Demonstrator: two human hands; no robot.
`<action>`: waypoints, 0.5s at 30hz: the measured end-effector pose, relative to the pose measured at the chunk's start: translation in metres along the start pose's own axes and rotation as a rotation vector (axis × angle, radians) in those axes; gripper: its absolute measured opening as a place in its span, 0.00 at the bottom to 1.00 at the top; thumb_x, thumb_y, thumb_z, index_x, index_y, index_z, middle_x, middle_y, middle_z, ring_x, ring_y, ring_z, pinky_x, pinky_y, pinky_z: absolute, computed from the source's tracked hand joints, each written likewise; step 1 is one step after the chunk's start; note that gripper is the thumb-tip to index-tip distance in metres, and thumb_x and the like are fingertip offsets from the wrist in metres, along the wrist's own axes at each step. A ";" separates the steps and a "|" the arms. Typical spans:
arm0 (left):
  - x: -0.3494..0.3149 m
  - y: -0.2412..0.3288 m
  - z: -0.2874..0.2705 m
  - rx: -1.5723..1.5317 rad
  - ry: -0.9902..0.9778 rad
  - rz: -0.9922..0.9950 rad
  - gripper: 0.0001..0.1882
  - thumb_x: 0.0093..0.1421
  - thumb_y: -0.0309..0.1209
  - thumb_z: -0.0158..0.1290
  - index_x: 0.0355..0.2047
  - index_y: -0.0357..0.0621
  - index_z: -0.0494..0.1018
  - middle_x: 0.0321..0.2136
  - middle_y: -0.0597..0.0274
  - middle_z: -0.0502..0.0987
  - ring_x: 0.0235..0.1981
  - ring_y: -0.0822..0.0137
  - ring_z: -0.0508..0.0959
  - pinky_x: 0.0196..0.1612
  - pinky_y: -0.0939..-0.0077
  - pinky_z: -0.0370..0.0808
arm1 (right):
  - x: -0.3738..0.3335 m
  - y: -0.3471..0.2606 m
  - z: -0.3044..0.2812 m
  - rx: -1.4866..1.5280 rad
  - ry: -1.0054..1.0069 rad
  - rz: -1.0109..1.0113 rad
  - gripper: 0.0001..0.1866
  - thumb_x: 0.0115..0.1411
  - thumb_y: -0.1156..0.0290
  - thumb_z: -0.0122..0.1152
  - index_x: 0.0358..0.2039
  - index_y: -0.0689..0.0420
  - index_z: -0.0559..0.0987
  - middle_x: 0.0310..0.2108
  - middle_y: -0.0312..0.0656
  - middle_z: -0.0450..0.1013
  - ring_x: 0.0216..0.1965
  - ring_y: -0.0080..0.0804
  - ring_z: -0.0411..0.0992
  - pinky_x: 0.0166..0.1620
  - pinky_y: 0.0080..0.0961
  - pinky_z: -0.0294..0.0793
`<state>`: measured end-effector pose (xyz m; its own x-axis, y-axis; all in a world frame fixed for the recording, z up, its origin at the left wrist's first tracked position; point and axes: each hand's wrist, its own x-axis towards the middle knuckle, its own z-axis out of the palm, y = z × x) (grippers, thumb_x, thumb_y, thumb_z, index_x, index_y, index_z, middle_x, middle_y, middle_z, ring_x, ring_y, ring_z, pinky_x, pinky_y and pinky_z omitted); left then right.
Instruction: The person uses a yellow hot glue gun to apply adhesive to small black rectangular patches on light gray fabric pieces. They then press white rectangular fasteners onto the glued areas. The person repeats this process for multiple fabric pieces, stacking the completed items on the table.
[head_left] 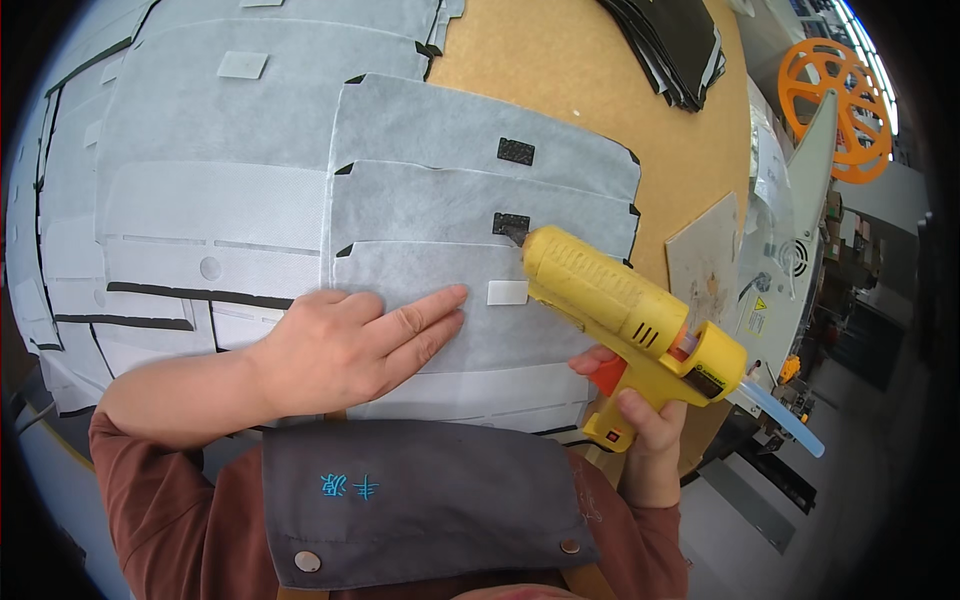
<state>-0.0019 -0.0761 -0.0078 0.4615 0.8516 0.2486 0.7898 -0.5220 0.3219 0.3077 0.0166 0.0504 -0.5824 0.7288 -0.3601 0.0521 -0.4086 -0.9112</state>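
In my right hand is a yellow hot glue gun, fingers wrapped round its handle by the red trigger. A translucent glue stick pokes out of its back end. The nozzle points left and meets the lower edge of a small black patch on the grey-white fabric sheets. My left hand lies flat on the nearest sheet, two fingers stretched toward a small white patch. A second black patch sits on the sheet above.
More overlapping fabric sheets cover the table's left side. On the brown tabletop lie a stack of black sheets and a stained board. At the right stands a machine with an orange reel.
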 end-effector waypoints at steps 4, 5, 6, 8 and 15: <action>0.000 0.000 0.000 -0.001 -0.003 0.000 0.22 0.50 0.29 0.56 0.49 0.47 0.78 0.58 0.62 0.73 0.18 0.78 0.64 0.19 0.85 0.65 | 0.001 0.001 0.003 0.014 0.018 0.007 0.32 0.54 0.78 0.56 0.61 0.66 0.62 0.48 0.55 0.72 0.51 0.45 0.73 0.57 0.44 0.70; 0.000 0.000 0.000 -0.004 -0.003 -0.001 0.22 0.50 0.29 0.56 0.49 0.47 0.78 0.58 0.62 0.73 0.18 0.78 0.64 0.19 0.85 0.66 | 0.002 0.000 0.002 -0.008 0.002 0.012 0.32 0.55 0.78 0.56 0.61 0.66 0.62 0.48 0.55 0.72 0.51 0.45 0.73 0.57 0.45 0.70; 0.000 0.000 0.000 -0.002 -0.006 -0.001 0.22 0.50 0.29 0.56 0.49 0.47 0.78 0.58 0.62 0.73 0.18 0.78 0.64 0.19 0.85 0.66 | 0.003 0.000 0.002 -0.030 -0.015 0.018 0.32 0.55 0.77 0.56 0.61 0.66 0.62 0.47 0.55 0.72 0.51 0.45 0.73 0.57 0.45 0.70; 0.000 0.000 -0.001 0.001 -0.014 0.000 0.22 0.50 0.29 0.56 0.49 0.47 0.78 0.58 0.62 0.73 0.18 0.78 0.64 0.19 0.85 0.66 | 0.001 0.002 0.001 -0.014 0.012 0.010 0.32 0.55 0.77 0.56 0.61 0.66 0.62 0.47 0.55 0.72 0.51 0.45 0.73 0.57 0.44 0.70; 0.000 0.000 0.000 -0.010 -0.013 -0.004 0.23 0.50 0.29 0.55 0.50 0.46 0.77 0.58 0.61 0.73 0.18 0.78 0.64 0.19 0.84 0.66 | 0.000 0.005 0.000 0.010 0.010 0.011 0.32 0.55 0.76 0.57 0.62 0.66 0.62 0.48 0.55 0.72 0.50 0.44 0.73 0.57 0.44 0.70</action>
<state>-0.0018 -0.0760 -0.0073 0.4639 0.8540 0.2355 0.7875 -0.5193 0.3319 0.3080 0.0142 0.0458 -0.5734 0.7297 -0.3725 0.0504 -0.4223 -0.9050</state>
